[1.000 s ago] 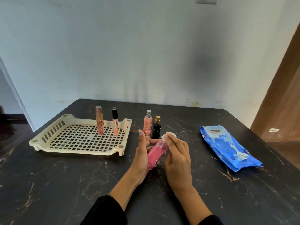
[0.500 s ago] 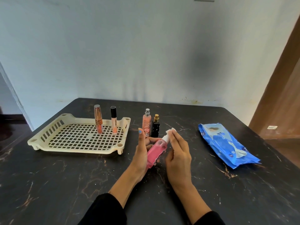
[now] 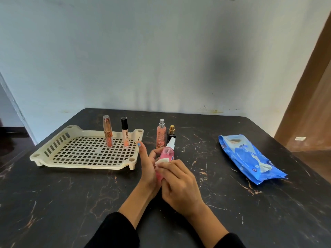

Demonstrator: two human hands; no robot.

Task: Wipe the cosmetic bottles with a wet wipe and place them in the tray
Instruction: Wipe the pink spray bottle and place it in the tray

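A pink spray bottle (image 3: 167, 153) with a white nozzle stands tilted above the table's middle, gripped from the left by my left hand (image 3: 149, 165). My right hand (image 3: 177, 183) pinches a small white wet wipe (image 3: 162, 161) against the bottle's lower body. The cream slotted tray (image 3: 86, 163) lies to the left, with an orange tube (image 3: 108, 133) and a black-capped gloss tube (image 3: 124, 132) upright at its back. A peach spray bottle (image 3: 160, 136) and a black perfume bottle (image 3: 172, 133) stand on the table just behind my hands.
A blue wet-wipe pack (image 3: 250, 158) lies on the right side of the dark marble table (image 3: 62, 203). A pale wall rises behind the table's far edge. A brown door (image 3: 311, 111) stands at the right.
My right hand has slid the wipe down from the bottle's nozzle to its lower body, uncovering the white nozzle. My left hand keeps its hold.
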